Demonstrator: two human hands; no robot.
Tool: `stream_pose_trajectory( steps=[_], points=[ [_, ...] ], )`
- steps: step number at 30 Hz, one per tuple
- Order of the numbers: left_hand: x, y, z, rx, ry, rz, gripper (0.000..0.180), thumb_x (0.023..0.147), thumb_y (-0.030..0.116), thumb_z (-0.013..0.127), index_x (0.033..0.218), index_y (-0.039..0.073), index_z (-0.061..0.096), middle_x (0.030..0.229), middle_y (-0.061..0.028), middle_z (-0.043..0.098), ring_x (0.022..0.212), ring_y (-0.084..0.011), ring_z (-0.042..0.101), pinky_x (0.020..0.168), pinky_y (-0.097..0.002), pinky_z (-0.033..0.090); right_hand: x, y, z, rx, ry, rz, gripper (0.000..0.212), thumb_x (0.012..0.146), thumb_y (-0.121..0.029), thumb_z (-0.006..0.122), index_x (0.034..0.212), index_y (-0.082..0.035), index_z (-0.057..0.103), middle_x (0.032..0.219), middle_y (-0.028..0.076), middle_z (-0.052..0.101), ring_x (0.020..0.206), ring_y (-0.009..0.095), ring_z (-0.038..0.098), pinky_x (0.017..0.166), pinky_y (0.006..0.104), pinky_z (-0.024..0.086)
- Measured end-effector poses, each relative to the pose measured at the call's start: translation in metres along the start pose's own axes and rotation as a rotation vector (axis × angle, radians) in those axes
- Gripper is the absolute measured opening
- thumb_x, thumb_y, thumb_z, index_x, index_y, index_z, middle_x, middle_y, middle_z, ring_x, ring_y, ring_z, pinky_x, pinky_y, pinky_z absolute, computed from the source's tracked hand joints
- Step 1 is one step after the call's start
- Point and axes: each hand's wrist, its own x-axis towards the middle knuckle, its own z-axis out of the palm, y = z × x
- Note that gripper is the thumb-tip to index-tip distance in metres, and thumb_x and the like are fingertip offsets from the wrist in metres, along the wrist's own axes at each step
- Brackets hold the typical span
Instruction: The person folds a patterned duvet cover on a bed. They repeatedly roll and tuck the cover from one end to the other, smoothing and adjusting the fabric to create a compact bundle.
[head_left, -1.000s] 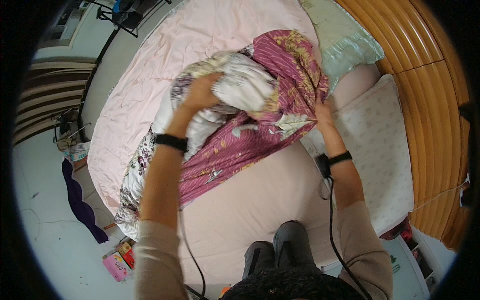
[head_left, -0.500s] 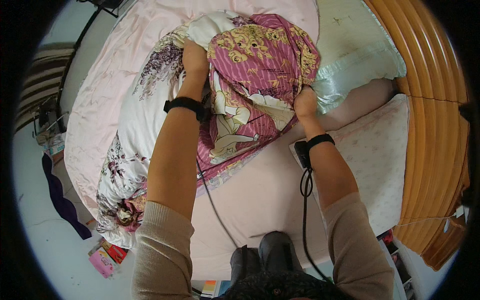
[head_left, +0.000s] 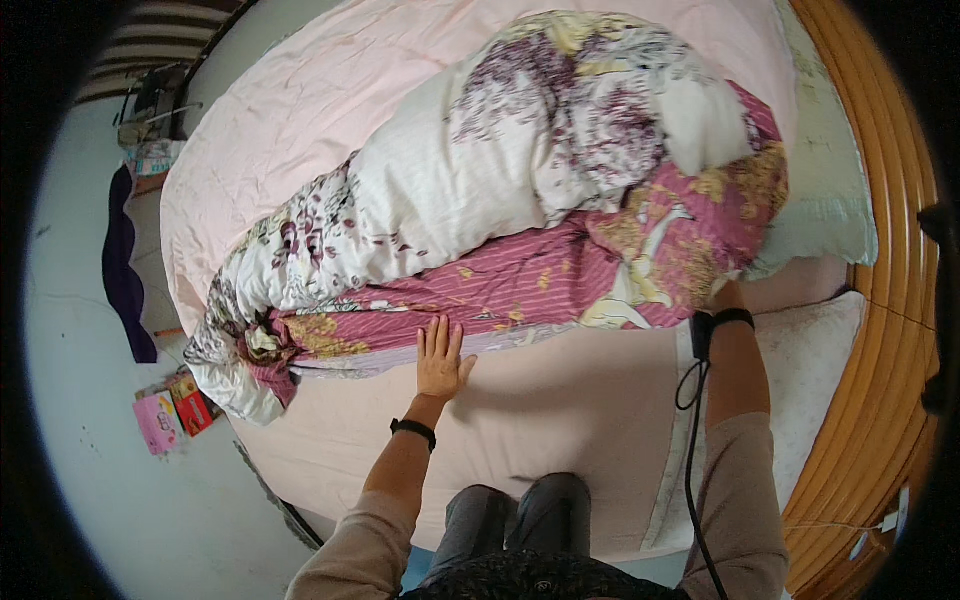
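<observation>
A bunched quilt, white with purple floral prints on one face and magenta with yellow flowers on the other, lies across the bed in a long roll. At its near edge, my left hand rests with fingers spread, the fingertips on the magenta cloth and the palm by the pink sheet. My right hand is at the quilt's right end, against the magenta fold. Its fingers are hidden by the cloth, so its grip does not show. Dark bands circle both wrists, and a black cable hangs from the right one.
A pale pillow lies at the right, beside the wooden headboard. Beyond the quilt is a pale green mat and pink bedding. Boxes stand on the floor at the left. My legs are at the bed's near edge.
My left hand has left the far part of the quilt and come back to its near edge, fingers spread. The white side now covers more of the magenta. My right hand stays at the right end.
</observation>
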Motion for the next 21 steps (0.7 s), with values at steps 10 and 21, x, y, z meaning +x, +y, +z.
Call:
stream_pose_trajectory(
  steps=[10, 21],
  points=[
    [-0.025, -0.05, 0.057, -0.14, 0.122, 0.063, 0.062, 0.079, 0.042, 0.055, 0.132, 0.013, 0.046, 0.138, -0.0165, 0.039, 0.132, -0.0343, 0.03, 0.109, -0.0546, 0.016, -0.233, -0.061, 0.007, -0.364, 0.008, -0.355, 0.047, 0.094, -0.026, 0.036, 0.125, 0.009, 0.038, 0.132, 0.027, 0.037, 0.126, 0.043, 0.027, 0.106, 0.0523, 0.014],
    [-0.022, -0.052, 0.059, -0.127, 0.126, 0.075, 0.06, 0.08, 0.041, 0.053, 0.133, 0.013, 0.046, 0.137, -0.0161, 0.04, 0.131, -0.0343, 0.03, 0.108, -0.0542, 0.017, -0.284, -0.107, 0.009, -0.205, -0.146, -0.297, 0.052, 0.093, -0.027, 0.034, 0.131, 0.009, 0.032, 0.138, 0.029, 0.031, 0.132, 0.042, 0.022, 0.11, 0.0546, 0.008]
  ],
)
